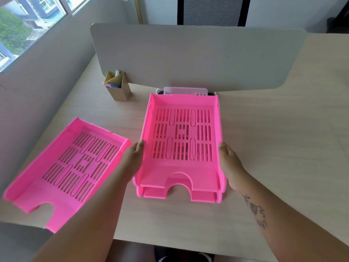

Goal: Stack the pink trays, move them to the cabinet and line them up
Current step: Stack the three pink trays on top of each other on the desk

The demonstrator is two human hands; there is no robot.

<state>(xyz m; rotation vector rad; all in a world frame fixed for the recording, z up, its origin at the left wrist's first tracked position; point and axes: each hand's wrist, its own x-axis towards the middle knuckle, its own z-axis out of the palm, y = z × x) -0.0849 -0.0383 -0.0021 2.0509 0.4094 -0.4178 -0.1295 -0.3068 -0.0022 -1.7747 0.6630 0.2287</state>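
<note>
Two pink slotted trays sit nested in a stack at the middle of the desk; the upper tray (181, 140) rests on the lower tray (202, 197), whose front edge shows beneath it. My left hand (134, 157) presses the stack's left wall and my right hand (230, 163) grips its right wall. A third pink tray (64, 171) lies apart at the left, turned at an angle, its front corner hanging over the desk's near edge.
A light wooden desk (273, 148) carries a grey divider panel (198, 55) along its back. A brown pen holder (118, 86) stands left of the stack, and a pale pink organizer (186, 90) sits right behind it. A wall and window run along the left.
</note>
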